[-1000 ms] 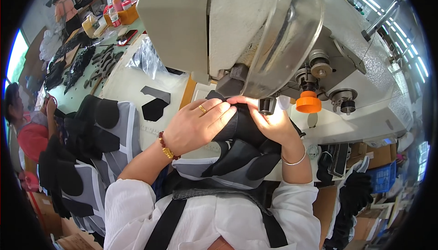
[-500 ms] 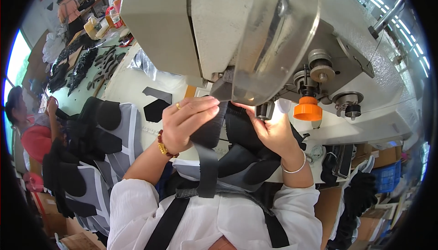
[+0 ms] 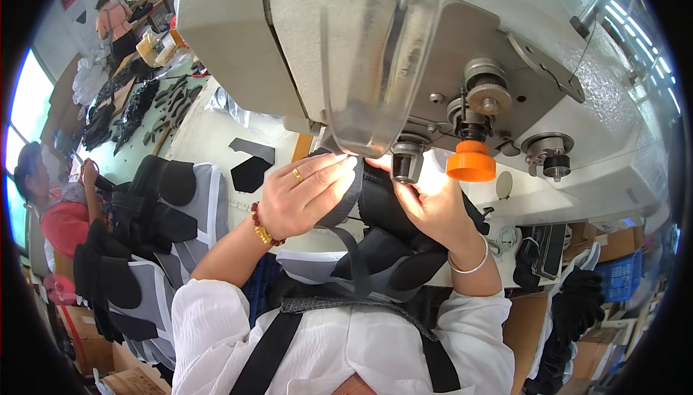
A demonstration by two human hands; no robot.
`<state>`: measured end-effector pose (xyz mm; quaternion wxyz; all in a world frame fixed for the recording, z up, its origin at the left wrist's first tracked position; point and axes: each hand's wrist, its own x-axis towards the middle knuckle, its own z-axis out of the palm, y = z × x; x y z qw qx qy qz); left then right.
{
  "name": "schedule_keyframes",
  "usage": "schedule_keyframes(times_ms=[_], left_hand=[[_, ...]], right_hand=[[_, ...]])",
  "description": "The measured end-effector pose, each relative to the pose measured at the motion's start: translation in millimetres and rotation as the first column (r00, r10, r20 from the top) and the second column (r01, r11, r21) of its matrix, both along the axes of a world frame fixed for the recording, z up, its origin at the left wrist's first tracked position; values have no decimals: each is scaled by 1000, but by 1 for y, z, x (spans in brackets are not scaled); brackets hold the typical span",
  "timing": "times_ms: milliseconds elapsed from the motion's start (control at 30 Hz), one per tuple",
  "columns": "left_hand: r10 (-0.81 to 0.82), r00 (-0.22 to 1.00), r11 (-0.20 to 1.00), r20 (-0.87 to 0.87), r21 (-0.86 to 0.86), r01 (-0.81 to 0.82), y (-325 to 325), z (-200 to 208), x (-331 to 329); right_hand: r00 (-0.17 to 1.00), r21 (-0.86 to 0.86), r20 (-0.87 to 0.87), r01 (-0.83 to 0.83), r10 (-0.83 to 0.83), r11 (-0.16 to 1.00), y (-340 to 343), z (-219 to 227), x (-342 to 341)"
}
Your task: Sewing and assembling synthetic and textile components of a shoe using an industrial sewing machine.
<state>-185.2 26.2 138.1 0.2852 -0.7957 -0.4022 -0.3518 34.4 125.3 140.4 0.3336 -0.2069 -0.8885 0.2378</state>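
Note:
At an industrial sewing machine (image 3: 234,41), both my hands are close to the needle area, which the clear plastic shield (image 3: 379,63) partly hides. My left hand (image 3: 307,189), fingers pressed together, grips a dark strip (image 3: 359,269) whose tail loops down toward my lap. On the other side my right hand (image 3: 437,204) pinches the edge of a black fabric piece (image 3: 386,204), its thumb on top and its fingertips partly hidden behind a machine part. Grey and black padded panels (image 3: 310,266) hang below this piece, between my forearms.
Stacked grey-and-black panels (image 3: 191,200) lie to the left. Two dark cut pieces (image 3: 251,173) rest on the machine table. An orange knob (image 3: 471,162) juts down near my right hand. A co-worker (image 3: 61,211) sits at the far left; a blue crate (image 3: 622,276) stands at right.
My left hand has turned slightly and stays by the needle area. The dark strip's tail has shifted right and now hangs narrower, twisted edge-on. The view has tilted a little. Right hand keeps its pinch.

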Motion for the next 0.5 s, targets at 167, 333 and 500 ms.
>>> schedule_keyframes(times_ms=[167,333,500], left_hand=[[-8,999,999,41,-47,10,1,-5,-1],[-34,992,991,122,-125,49,3,-8,-5],[-42,986,973,161,-218,77,5,-7,-10]], right_hand=[[1000,87,-16,19,-18,996,3,-6,-1],[1000,81,-11,14,-13,997,4,-6,-2],[998,112,-63,28,-21,993,6,-7,-4]])
